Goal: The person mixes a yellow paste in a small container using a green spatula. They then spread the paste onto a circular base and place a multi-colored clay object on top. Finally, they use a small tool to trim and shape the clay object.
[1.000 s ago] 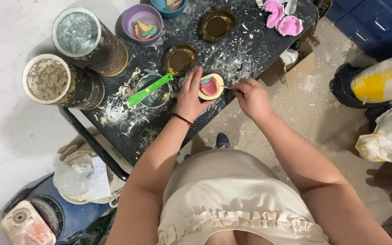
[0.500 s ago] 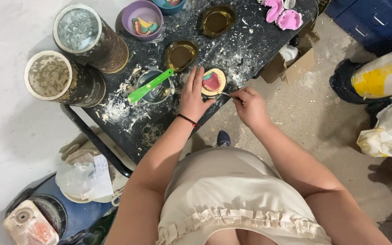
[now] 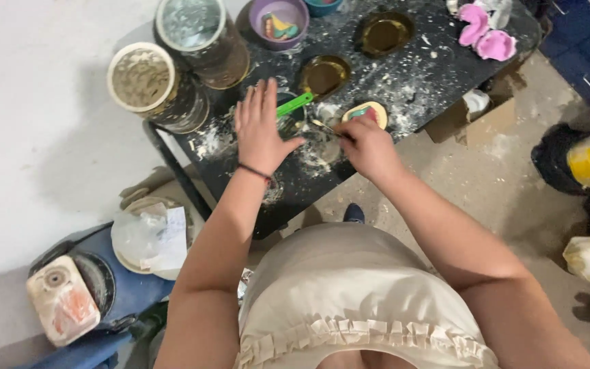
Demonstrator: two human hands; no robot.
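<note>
1. Head view: your left hand [image 3: 261,130] lies flat with fingers spread apart over a clear cup [image 3: 293,126] on the black table [image 3: 431,68]; it clamps nothing.
2. Your right hand [image 3: 367,147] is closed on a thin tool [image 3: 324,126]. Its tip points left toward the cup; I can't tell what kind of tool it is.
3. The round mould [image 3: 365,113] sits just above your right knuckles, near the table's front edge. It has a pale yellow rim with a red and green fill, and your hand partly covers it.
4. A green handle [image 3: 293,104] sticks out of the cup, slanting up to the right, between your left fingers and an amber dish.
5. Two amber dishes: one [image 3: 324,74] just behind the cup, one [image 3: 385,33] further back.
6. Two big tins at the table's left end: the nearer one [image 3: 143,78] holds beige grit, the far one [image 3: 191,24] grey.
7. One purple bowl [image 3: 280,19] with coloured bits, touching nothing.
8. Two pink shapes [image 3: 486,34] at the far right corner.
9. White powder is spattered over the table top, thickest around the cup.
10. A cardboard box [image 3: 476,123] sits on the floor under the table's right edge.
</note>
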